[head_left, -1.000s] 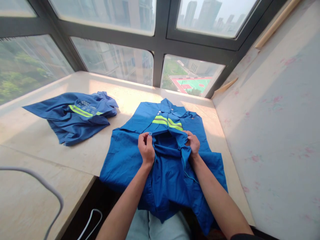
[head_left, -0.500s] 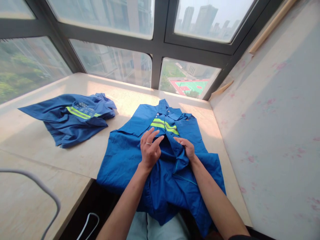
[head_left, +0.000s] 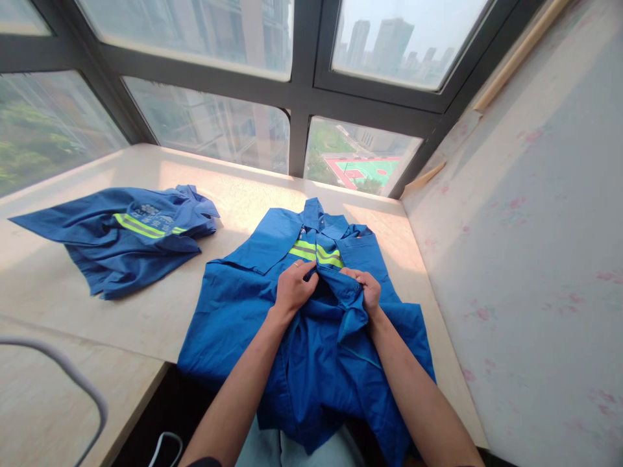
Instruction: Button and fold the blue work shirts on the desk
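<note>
A blue work jacket [head_left: 233, 311] with yellow-green reflective stripes lies spread in front of me, collar toward the window, its lower part hanging over the table edge. My left hand [head_left: 296, 285], a ring on one finger, is closed at the front opening just below the stripe, pinching the cloth edge. Beside it my right hand [head_left: 366, 289] grips a bunched fold of the front panel and holds it up off the rest. The fingertips of both hands are partly hidden by the fabric.
A second blue garment [head_left: 141, 240] with a reflective stripe lies crumpled at the left on the pale tabletop [head_left: 146, 331]. A grey cable [head_left: 73, 370] curves at the lower left. Windows [head_left: 204, 123] stand behind, and a flowered wall [head_left: 516, 259] borders the right.
My left hand has gone from spread fingers above the jacket to closed on its front edge. My right hand keeps its hold on the fold. The view has shifted slightly.
</note>
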`<control>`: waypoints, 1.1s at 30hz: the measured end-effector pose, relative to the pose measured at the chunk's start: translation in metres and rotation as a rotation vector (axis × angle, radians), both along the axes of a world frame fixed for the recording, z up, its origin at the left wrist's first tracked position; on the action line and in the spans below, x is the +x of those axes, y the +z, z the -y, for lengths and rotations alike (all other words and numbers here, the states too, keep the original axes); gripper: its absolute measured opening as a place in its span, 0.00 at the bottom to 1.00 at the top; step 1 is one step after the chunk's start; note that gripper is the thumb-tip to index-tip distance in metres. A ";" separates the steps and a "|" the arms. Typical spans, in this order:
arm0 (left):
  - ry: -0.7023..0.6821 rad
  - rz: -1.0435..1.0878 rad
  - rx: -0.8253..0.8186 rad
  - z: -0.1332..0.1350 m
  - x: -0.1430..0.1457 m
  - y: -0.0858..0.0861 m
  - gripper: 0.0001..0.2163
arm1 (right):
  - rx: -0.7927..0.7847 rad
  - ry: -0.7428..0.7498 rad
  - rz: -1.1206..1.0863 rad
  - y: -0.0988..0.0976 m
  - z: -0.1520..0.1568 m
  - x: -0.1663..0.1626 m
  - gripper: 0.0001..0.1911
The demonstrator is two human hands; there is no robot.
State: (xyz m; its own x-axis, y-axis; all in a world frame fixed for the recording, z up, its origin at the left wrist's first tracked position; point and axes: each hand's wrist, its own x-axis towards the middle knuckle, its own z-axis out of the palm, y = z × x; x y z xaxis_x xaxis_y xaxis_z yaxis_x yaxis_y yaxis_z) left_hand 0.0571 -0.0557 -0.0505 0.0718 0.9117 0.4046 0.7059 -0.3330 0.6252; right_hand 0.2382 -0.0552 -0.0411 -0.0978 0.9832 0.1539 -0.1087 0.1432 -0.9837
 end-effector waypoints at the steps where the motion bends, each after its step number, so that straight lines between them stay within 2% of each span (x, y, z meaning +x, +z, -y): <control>1: -0.023 0.034 -0.003 0.001 -0.001 0.000 0.12 | 0.007 -0.015 -0.015 -0.001 -0.002 0.001 0.21; 4: -0.081 0.060 0.002 0.002 -0.003 -0.001 0.12 | 0.038 -0.060 -0.019 -0.005 -0.006 0.005 0.18; 7: -0.065 0.035 -0.003 0.001 -0.003 -0.003 0.15 | 0.071 -0.155 0.081 -0.002 -0.005 0.009 0.14; 9: -0.049 0.022 -0.020 0.000 -0.003 -0.005 0.15 | 0.113 -0.226 0.166 0.008 0.000 0.011 0.10; 11: -0.039 0.002 -0.038 0.000 -0.001 -0.006 0.15 | 0.228 -0.257 0.250 0.024 0.008 0.010 0.07; 13: -0.027 -0.032 -0.056 0.000 0.000 -0.006 0.14 | 0.400 -0.205 0.371 0.041 0.018 0.005 0.05; 16: -0.014 -0.075 -0.087 0.000 0.001 -0.006 0.14 | 0.605 0.025 0.653 0.054 0.027 -0.011 0.12; 18: -0.013 -0.078 -0.105 0.000 0.000 -0.005 0.13 | 0.651 0.142 0.845 0.052 0.027 -0.023 0.16; 21: -0.017 -0.063 -0.113 0.000 0.000 -0.005 0.11 | 0.650 0.137 1.001 0.037 0.019 -0.031 0.18; 25: -0.041 -0.075 -0.101 0.000 0.001 -0.004 0.09 | 0.675 0.113 1.071 0.018 0.008 -0.025 0.17; 29: -0.052 -0.084 -0.105 0.000 0.002 -0.004 0.11 | 0.658 0.106 1.158 0.006 0.003 -0.020 0.18; 33: -0.054 -0.099 -0.110 0.000 0.001 -0.006 0.14 | 0.605 0.037 1.087 -0.002 0.001 -0.019 0.16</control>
State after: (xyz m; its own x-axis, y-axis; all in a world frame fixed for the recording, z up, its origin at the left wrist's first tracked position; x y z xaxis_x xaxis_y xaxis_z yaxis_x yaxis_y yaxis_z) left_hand 0.0583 -0.0558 -0.0566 0.1561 0.9440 0.2908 0.7490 -0.3051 0.5882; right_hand 0.2193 -0.0562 -0.0430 -0.4845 0.7764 0.4030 0.7061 0.6190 -0.3437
